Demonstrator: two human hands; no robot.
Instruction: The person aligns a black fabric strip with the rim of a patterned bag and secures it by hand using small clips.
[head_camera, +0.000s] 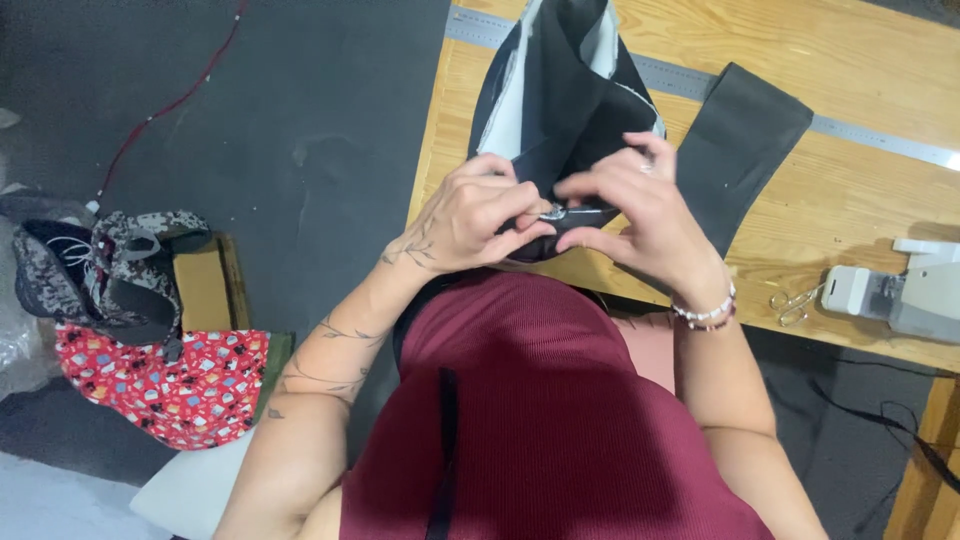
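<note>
Both hands pinch the black fabric bag (560, 110): left hand (478, 215) and right hand (630, 205), fingertips closed on its edge.

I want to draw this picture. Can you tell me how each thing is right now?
Left hand: fingers pinching the zipper pull.
Right hand: fingers pinching the black fabric bag.
Zipper pull: held between both hands.
Black fabric bag: mouth open, resting on the wooden table.
Black fabric strip: lying flat.
Small scissors: lying flat, untouched.
Metal ruler: lying flat.
</note>
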